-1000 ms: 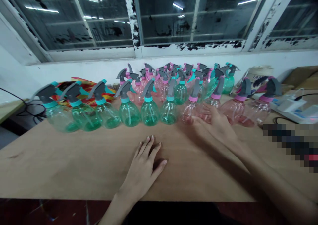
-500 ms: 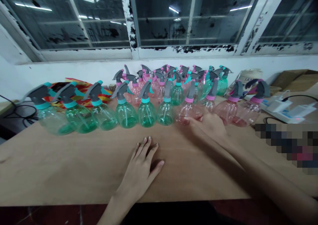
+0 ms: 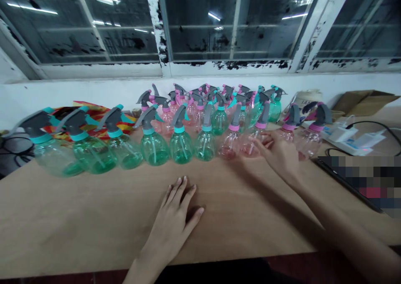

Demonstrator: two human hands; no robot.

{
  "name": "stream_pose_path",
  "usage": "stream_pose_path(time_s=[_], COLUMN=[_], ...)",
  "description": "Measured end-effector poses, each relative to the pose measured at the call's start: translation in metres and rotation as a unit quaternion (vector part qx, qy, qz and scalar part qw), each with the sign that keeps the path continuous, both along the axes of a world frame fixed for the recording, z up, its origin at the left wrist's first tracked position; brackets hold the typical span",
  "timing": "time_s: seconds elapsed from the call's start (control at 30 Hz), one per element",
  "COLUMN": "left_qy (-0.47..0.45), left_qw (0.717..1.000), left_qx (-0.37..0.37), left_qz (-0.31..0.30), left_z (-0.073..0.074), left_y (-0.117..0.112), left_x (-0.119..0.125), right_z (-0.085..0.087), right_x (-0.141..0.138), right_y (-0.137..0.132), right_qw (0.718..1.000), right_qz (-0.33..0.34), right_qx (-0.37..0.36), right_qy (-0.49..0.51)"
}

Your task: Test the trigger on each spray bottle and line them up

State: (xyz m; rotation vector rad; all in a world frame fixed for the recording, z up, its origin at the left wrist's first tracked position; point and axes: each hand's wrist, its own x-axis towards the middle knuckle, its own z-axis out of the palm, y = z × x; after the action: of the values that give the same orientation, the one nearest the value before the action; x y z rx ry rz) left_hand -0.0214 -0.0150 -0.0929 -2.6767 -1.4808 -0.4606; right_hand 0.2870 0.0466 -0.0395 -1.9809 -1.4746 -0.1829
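A front row of spray bottles stands upright on the wooden table [image 3: 94,217]. The left part is green, such as the green spray bottle [image 3: 181,148] with a turquoise collar. To the right are pink ones with magenta collars. My right hand [image 3: 283,156] grips the lower body of a pink spray bottle [image 3: 249,149], thumb in front and some fingers hidden behind. Left of it stands another pink spray bottle [image 3: 228,148], apart from the hand. My left hand [image 3: 172,219] lies flat on the tabletop, fingers spread, holding nothing.
More pink and green spray bottles [image 3: 219,119] crowd behind the row, near the wall. At right are a power strip [image 3: 343,140] with white chargers, a cardboard box [image 3: 365,102] and a blurred-out dark-edged device [image 3: 347,183]. A red-and-yellow bag [image 3: 90,112] lies behind the left bottles.
My right hand has moved right, from the first pink bottle to the second in the front row. The left hand stays flat on the table. The view has shifted slightly.
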Motion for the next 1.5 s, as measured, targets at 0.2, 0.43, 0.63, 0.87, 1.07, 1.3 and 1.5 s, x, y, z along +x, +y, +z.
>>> stream_pose_path(time_s=[0.2, 0.43, 0.63, 0.87, 1.07, 1.3, 1.5], left_qy=[0.003, 0.014, 0.014, 0.001, -0.036, -0.077, -0.042], left_qw=[1.0, 1.0, 1.0, 1.0, 0.998, 0.994, 0.998], left_qx=[0.009, 0.024, 0.025, 0.009, -0.041, -0.074, -0.041], left_qz=[-0.008, -0.005, -0.008, -0.015, -0.009, 0.004, 0.024], left_z=[0.001, -0.001, -0.001, 0.001, 0.011, 0.024, 0.028], left_y=[0.003, 0.004, 0.005, 0.004, 0.002, -0.003, -0.003], left_x=[-0.001, -0.003, -0.005, -0.006, -0.01, -0.014, -0.022], right_z=[0.002, 0.002, 0.01, 0.006, -0.003, -0.008, -0.01], right_x=[0.024, 0.019, 0.022, 0.006, -0.041, -0.097, -0.117], right_y=[0.021, 0.031, 0.004, -0.05, -0.087, -0.076, -0.066], right_qw=[0.998, 0.997, 0.996, 0.993, 0.985, 0.957, 0.943], right_qz=[-0.053, -0.065, -0.033, 0.048, 0.14, 0.234, 0.289], right_qx=[0.032, 0.0, -0.022, 0.022, -0.072, -0.033, -0.023], right_qy=[-0.022, -0.042, -0.074, -0.11, 0.077, 0.168, 0.162])
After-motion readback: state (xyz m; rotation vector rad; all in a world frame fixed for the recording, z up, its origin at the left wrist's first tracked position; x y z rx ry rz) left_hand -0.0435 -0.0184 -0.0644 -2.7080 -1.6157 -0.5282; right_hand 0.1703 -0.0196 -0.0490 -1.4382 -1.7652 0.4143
